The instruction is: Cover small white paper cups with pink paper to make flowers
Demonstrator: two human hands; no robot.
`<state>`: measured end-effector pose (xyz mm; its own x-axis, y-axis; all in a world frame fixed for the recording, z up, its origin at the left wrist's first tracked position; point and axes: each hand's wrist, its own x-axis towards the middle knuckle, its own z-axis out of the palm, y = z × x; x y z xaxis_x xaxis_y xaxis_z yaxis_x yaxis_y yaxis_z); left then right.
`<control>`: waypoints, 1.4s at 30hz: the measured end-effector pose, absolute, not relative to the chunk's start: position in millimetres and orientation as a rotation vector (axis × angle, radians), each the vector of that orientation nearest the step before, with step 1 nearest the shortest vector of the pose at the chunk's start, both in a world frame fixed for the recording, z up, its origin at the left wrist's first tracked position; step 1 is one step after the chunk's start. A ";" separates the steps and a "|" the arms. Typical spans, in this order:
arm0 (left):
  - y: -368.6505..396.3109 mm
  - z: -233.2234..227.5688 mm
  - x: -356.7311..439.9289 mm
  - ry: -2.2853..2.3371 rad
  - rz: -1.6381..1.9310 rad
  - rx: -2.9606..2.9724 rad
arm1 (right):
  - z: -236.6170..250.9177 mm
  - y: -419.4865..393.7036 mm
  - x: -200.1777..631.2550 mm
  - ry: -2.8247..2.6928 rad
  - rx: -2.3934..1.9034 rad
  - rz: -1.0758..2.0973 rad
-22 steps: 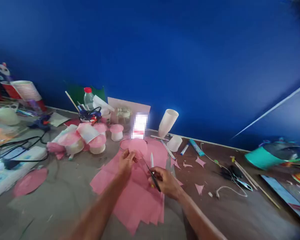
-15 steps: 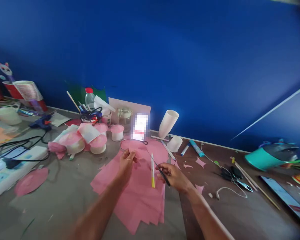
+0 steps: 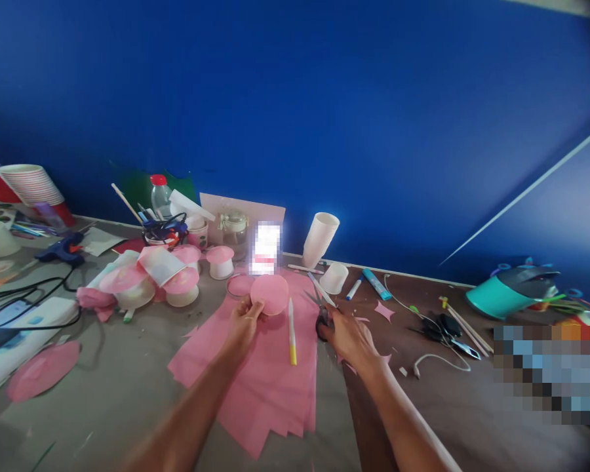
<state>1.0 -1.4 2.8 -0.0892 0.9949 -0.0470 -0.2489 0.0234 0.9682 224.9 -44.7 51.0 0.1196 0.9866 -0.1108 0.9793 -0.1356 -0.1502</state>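
Left hand (image 3: 243, 322) pinches a pink paper circle (image 3: 270, 294); right hand (image 3: 347, 334), fingers curled, rests on the scissors (image 3: 320, 313) (right of circle) — set them flat.

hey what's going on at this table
A person is doing paper craft. Their left hand holds up a round pink paper disc by its edge, above a stack of pink paper sheets. Their right hand rests on the table with scissors in its grip, blades pointing away. A white-and-yellow pen lies on the pink sheets between the hands. Pink-topped paper cups and pink offcuts sit around them.
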 end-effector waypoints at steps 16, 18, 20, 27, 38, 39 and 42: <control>-9.9 -2.1 6.0 1.084 1.197 1.188 | 66.2 -46.4 207.9 -1.988 -2.243 0.183; -10.4 0.5 5.8 1.093 1.186 1.216 | 63.9 -45.6 208.8 -1.994 -2.246 0.216; -11.5 5.6 6.5 1.113 1.169 1.221 | 61.1 -45.0 209.8 -1.952 -2.160 0.256; -16.3 22.5 11.0 1.126 1.097 1.215 | 46.2 -41.0 195.4 -1.640 -1.447 0.670; -21.1 23.4 15.5 1.087 1.027 1.158 | 25.0 -40.0 179.0 -1.403 -1.383 0.800; -21.6 24.3 16.9 1.087 1.036 1.136 | 24.4 -40.5 177.0 -1.392 -1.362 0.830; -21.9 24.7 20.0 1.100 1.059 1.088 | 23.4 -40.2 172.9 -1.344 -1.307 0.948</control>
<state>20.0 -21.9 24.7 0.1381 0.9813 -0.1343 -0.0965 0.1483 0.9842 172.9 -40.2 23.4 0.0769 0.9886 0.1293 0.2102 0.1107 -0.9714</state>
